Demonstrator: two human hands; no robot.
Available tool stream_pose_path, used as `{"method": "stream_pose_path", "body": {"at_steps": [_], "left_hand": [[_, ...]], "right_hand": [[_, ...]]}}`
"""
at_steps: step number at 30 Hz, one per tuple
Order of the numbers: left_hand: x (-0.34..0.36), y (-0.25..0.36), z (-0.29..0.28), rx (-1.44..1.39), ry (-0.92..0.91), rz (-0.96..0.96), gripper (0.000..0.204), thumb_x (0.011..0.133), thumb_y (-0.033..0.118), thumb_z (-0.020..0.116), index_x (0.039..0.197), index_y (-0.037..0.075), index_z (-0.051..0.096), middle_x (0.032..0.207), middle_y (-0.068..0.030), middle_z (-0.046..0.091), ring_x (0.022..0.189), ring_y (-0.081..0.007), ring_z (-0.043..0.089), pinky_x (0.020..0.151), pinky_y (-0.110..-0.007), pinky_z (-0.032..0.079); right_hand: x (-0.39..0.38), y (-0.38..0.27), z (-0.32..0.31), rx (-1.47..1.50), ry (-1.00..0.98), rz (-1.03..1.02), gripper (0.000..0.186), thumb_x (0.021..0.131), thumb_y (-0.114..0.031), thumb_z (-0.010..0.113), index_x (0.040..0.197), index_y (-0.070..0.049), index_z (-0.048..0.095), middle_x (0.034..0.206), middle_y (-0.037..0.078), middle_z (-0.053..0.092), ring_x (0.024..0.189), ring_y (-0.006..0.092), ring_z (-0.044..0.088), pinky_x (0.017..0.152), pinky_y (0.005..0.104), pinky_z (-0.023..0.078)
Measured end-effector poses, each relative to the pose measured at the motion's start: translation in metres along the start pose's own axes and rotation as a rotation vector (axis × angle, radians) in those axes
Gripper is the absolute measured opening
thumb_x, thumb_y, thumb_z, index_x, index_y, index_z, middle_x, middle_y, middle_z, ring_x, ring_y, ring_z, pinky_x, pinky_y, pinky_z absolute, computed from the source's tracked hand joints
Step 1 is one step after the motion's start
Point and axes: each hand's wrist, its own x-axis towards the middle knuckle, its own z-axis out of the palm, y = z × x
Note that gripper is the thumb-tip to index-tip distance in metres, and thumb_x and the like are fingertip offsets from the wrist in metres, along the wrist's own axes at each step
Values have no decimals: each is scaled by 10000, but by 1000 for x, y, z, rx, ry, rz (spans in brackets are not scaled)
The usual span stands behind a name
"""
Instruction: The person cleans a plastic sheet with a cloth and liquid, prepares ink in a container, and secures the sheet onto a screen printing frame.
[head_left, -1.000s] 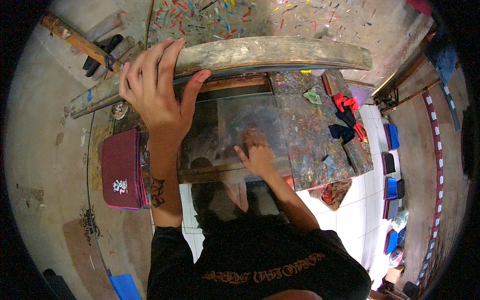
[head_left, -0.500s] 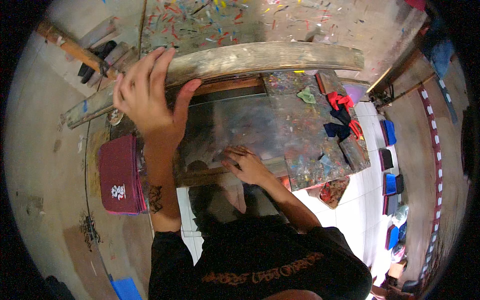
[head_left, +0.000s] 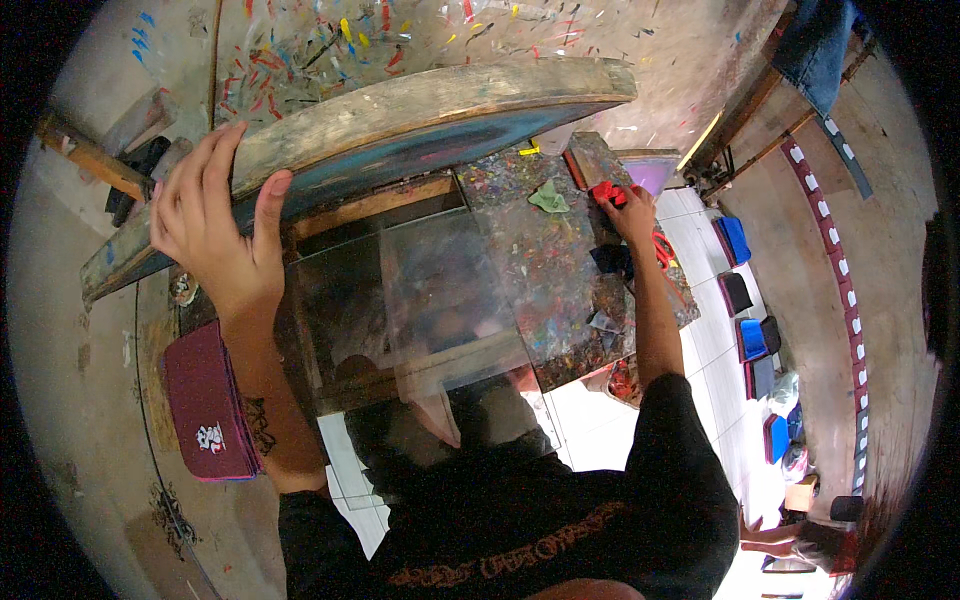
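A long paint-stained wooden frame (head_left: 430, 108) stands tilted up along the far side of the work table, its bluish underside showing. My left hand (head_left: 220, 220) grips its left part, thumb on the near side and fingers over the top edge. At the table's far right, my right hand (head_left: 634, 216) has its fingers closed on a red cloth (head_left: 603, 191). Beside that hand lie a dark cloth (head_left: 608, 260), red-handled scissors (head_left: 662, 250) and a green scrap (head_left: 549, 197). A glass panel (head_left: 440, 265) lies in the table's middle.
Maroon fabric pieces (head_left: 195, 400) are stacked at the left. The table's right part (head_left: 520, 240) is speckled with paint. Blue and dark pieces (head_left: 733, 240) line the white tiled floor (head_left: 690, 340) at right. Another person's arm (head_left: 770, 545) shows at the lower right.
The wooden frame has tilted up further, with my left hand still on it. My right hand has left the glass panel and moved right and away from me to the red cloth.
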Motion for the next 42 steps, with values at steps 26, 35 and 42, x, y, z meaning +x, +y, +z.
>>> {"method": "stream_pose_path", "body": {"at_steps": [26,35,42], "left_hand": [[11,-10,12,23,37,26,462,906,467,689,1275,191,668,1267,-36,669,1216,-276,553,1094,-462,286],[13,-5,11,27,71,8,467,906,466,686,1275,180,666,1269,-49,666,1204,-284,562,1100,-469,286],[13,-7,13,2,43,-14,480,903,487,680,1285,198,660,1288,-42,653,1239,-275,537,1104,-485,275]], "right_hand": [[-193,-274,-33,553,-559,-687,435,786,22,605,1201,-63,701,1291,94,680,1223,270,615,964,391,547],[-189,-280,8,282,-768,-853,530,781,-17,642,1307,-80,642,1135,198,703,941,372,703,787,438,596],[-195,-285,8,249,-883,-788,579,758,-30,676,1331,-96,629,1098,237,703,954,390,705,837,476,578]]}}
